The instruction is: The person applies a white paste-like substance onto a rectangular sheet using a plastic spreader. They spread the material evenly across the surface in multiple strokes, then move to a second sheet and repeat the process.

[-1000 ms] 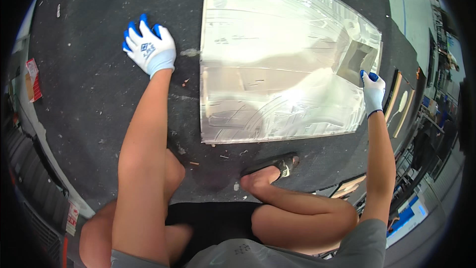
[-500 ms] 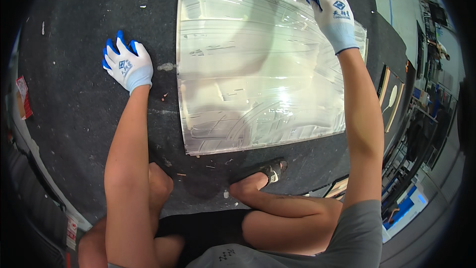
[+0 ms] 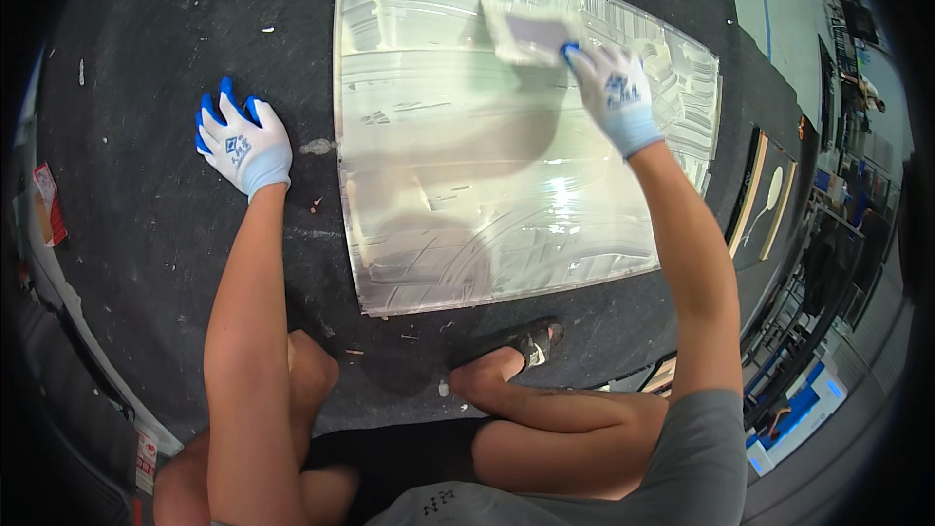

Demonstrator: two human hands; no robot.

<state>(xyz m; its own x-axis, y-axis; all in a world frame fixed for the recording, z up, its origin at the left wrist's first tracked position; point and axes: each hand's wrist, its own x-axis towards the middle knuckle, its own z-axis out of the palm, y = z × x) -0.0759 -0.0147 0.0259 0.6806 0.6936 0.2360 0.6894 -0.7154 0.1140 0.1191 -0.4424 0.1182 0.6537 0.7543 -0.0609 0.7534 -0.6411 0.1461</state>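
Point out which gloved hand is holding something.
The right hand, over the glossy sheet, grips a pale flat spreader. The left hand lies flat and empty on the dark mat.

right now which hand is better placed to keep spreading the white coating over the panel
Right. The right hand already presses a pale spreader on the coated panel near its far edge. The left hand lies flat on the dark mat, off the panel, holding nothing.
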